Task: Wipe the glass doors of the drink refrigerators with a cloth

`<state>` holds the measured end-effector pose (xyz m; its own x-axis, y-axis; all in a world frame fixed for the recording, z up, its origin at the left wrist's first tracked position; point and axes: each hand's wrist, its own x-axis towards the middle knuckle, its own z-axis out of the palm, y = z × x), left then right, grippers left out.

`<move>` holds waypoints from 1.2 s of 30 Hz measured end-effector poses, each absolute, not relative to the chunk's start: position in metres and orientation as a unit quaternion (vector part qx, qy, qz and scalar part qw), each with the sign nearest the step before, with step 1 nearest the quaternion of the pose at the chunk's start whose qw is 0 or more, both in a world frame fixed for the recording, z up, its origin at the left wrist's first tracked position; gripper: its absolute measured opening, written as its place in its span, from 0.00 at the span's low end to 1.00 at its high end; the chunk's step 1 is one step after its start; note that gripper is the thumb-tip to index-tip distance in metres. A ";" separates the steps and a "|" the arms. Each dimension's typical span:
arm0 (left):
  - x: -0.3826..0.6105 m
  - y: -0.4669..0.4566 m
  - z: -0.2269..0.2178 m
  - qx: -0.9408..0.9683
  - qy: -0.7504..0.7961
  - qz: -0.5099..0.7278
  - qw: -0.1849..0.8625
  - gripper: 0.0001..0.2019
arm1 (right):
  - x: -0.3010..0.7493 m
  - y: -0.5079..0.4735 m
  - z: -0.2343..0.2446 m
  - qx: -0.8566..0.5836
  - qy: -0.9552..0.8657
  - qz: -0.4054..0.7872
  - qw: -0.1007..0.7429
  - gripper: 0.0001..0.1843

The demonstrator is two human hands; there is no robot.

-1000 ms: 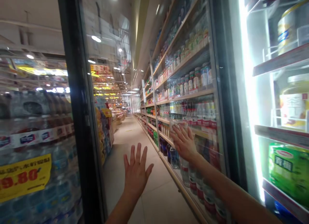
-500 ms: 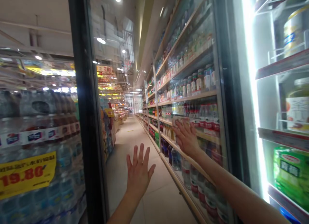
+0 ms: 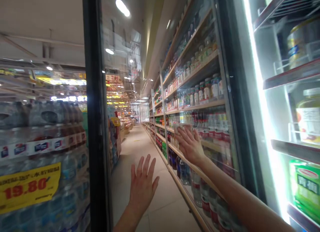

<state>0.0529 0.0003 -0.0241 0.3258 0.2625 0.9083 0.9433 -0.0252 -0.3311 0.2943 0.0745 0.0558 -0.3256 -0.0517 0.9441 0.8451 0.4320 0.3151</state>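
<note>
I face an opened glass cooler door (image 3: 125, 92) with a dark frame (image 3: 96, 125). My left hand (image 3: 143, 183) lies flat on the glass, fingers spread, holding nothing. My right hand (image 3: 190, 145) reaches further up and to the right on the same pane. Its fingers press a pale cloth (image 3: 182, 127) flat against the glass. Through the pane I see a shop aisle and shelves of bottled drinks (image 3: 200, 88).
At the right is the lit cooler interior (image 3: 275, 125) with jars (image 3: 308, 115) and green packs (image 3: 305, 185) on its shelves. At the left are stacked water bottles (image 3: 50, 125) with a yellow price sign (image 3: 27, 187). The tiled aisle (image 3: 140, 145) runs straight ahead.
My right hand with the cloth slid slightly up along the glass. My left hand stayed flat and sank a little in view. The door frame shifted right in view.
</note>
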 end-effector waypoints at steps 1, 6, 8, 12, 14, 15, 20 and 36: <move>0.048 0.000 -0.014 -0.630 -0.478 -0.337 0.511 0.26 | 0.301 0.076 0.054 -0.291 -0.679 -0.452 0.501 0.24; 0.031 0.001 0.051 -0.585 -0.532 -0.377 0.482 0.32 | 0.350 0.098 0.079 -0.403 -0.522 -0.387 0.644 0.24; 0.031 0.002 0.068 -0.583 -0.541 -0.378 0.474 0.34 | 0.346 0.101 0.092 -0.422 -0.486 -0.363 0.674 0.25; 0.033 0.003 0.074 -0.579 -0.540 -0.376 0.482 0.33 | 0.303 0.085 0.093 -0.364 -0.588 -0.410 0.594 0.25; 0.034 0.003 0.072 -0.577 -0.533 -0.377 0.491 0.33 | 0.292 0.077 0.086 -0.291 -0.670 -0.458 0.506 0.23; 0.033 0.002 0.072 -0.577 -0.531 -0.376 0.494 0.33 | 0.294 0.076 0.083 -0.270 -0.689 -0.471 0.480 0.23; 0.033 0.002 0.072 -0.577 -0.541 -0.371 0.486 0.32 | 0.360 0.095 0.102 -0.411 -0.539 -0.385 0.626 0.24; 0.140 0.045 0.106 -0.665 -0.374 -0.401 0.507 0.27 | 0.242 0.054 0.088 -0.167 -0.718 -0.118 0.665 0.30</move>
<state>0.1404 0.0451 0.1057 0.3987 0.0919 0.9125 0.9042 -0.2058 -0.3744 0.2425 0.0543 0.0878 -0.0596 0.0834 0.9947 0.3970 0.9163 -0.0530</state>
